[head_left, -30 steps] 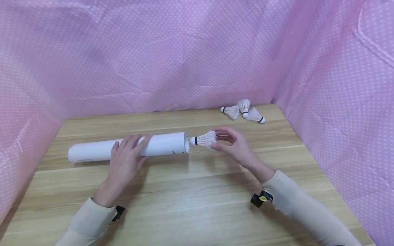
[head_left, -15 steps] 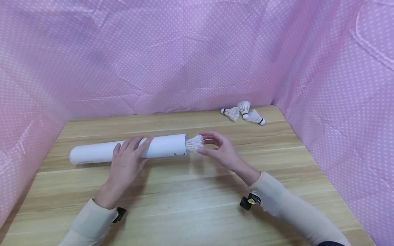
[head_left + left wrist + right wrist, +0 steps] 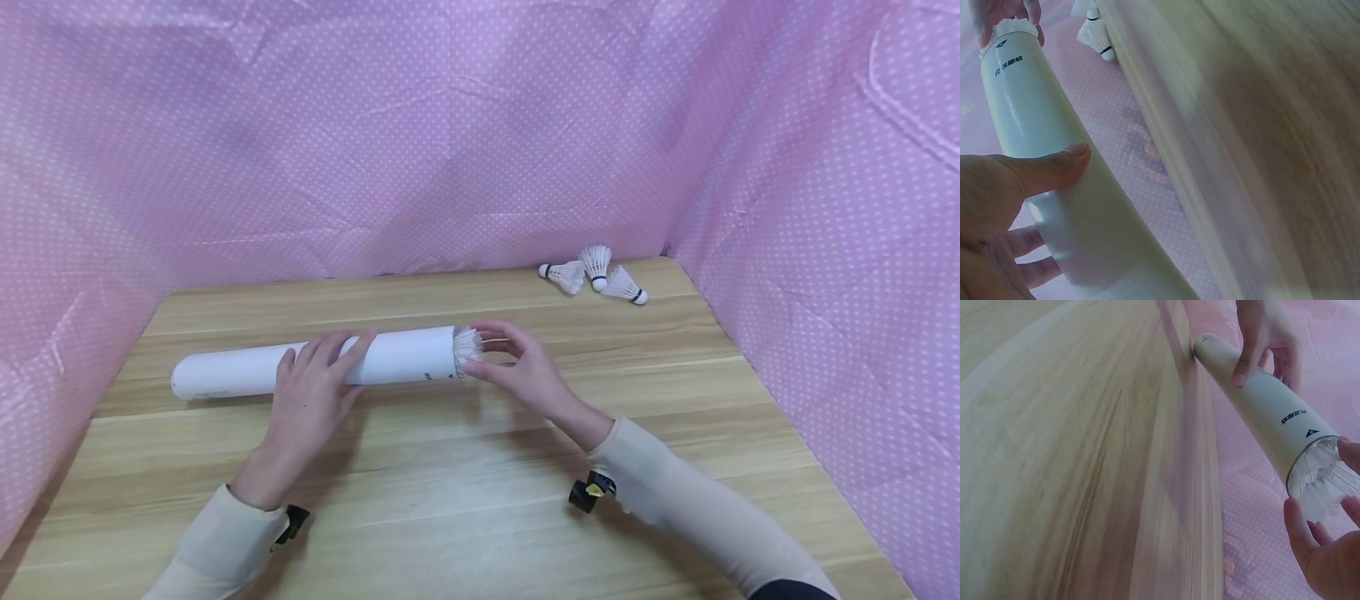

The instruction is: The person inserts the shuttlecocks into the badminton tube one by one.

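A long white tube (image 3: pixel 408 354) lies on its side, its mouth facing right. My left hand (image 3: pixel 309 400) grips it around the middle, thumb on the near side and fingers over the top, as the left wrist view shows the thumb (image 3: pixel 1054 169) pressed to its wall. At the mouth, my right hand (image 3: pixel 521 371) holds a shuttlecock (image 3: pixel 468 348) by its feather skirt. Only the outer feathers (image 3: pixel 1319 484) stick out of the tube; the cork end is hidden inside. Small dark print marks the tube near its mouth.
Three shuttlecocks lie in a cluster at the table's back right: one on the left (image 3: pixel 564 275), one in the middle (image 3: pixel 596 265) and one on the right (image 3: pixel 624 286). Pink dotted cloth (image 3: pixel 420 167) rises behind and beside the wooden table (image 3: pixel 450 500).
My right hand has moved left, taking the shuttlecock cork first from just outside the tube into its mouth. My left hand keeps its grip, and the tube has barely shifted.
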